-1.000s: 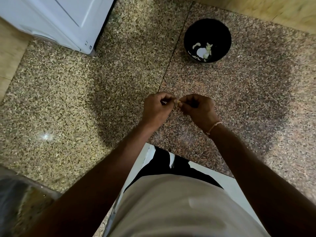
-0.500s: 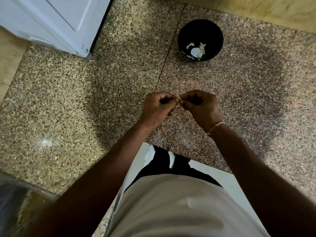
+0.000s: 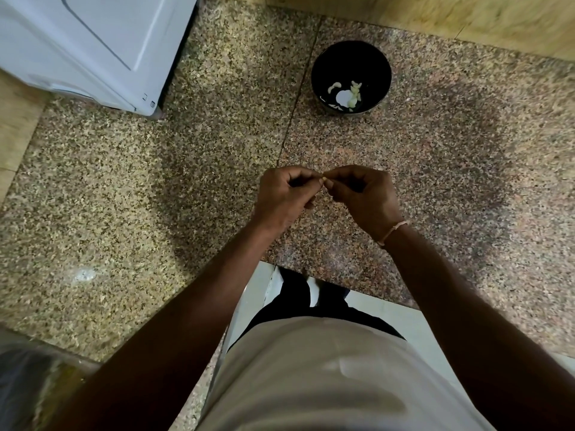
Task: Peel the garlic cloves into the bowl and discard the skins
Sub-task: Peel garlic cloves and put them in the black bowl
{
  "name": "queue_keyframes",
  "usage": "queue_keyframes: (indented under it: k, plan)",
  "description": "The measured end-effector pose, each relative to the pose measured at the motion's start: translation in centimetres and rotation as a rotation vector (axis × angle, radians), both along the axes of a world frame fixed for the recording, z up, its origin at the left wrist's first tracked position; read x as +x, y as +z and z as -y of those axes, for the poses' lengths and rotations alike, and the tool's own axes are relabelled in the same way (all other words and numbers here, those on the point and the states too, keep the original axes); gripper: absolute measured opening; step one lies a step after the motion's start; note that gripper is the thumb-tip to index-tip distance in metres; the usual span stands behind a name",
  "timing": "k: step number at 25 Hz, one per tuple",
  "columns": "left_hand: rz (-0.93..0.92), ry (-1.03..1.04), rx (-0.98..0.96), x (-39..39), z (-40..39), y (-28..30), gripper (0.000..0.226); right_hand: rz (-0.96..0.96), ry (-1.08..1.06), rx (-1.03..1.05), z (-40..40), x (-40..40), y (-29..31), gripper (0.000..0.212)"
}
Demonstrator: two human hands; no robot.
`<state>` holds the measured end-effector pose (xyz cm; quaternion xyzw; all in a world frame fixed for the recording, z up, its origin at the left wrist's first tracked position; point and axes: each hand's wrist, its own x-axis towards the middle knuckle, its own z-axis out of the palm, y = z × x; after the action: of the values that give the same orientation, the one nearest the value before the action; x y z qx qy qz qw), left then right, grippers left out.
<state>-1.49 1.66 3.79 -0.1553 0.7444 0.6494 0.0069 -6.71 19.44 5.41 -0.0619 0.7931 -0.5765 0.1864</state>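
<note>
Pinching small pale garlic clove (image 3: 323,178) between left hand (image 3: 284,197) and right hand (image 3: 362,197) fingertips.

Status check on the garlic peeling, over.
Left hand and right hand both pinch one garlic clove above the counter. Black bowl beyond holds peeled pieces. Path clear.

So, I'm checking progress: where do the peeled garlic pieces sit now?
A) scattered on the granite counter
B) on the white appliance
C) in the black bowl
C: pale garlic pieces lie inside the black bowl on the granite counter.
</note>
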Motion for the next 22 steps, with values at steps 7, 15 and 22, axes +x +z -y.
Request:
queue_keyframes:
  k: [7,15,22]
  plan:
    - [0.158,-0.037,-0.1,-0.4,-1.3,-1.2,0.011,-0.31,0.107,0.302,-1.3,0.2,-1.4,0.01]
    - [0.418,0.022,-0.172,-1.2,-4.1,-5.0,0.014,-0.327,0.129,0.575,-1.8,0.4,-4.4,0.016]
    - [0.511,0.082,-0.148,-2.0,-4.1,-5.9,0.013,-0.318,0.126,0.54,-2.1,0.7,-5.1,0.013]
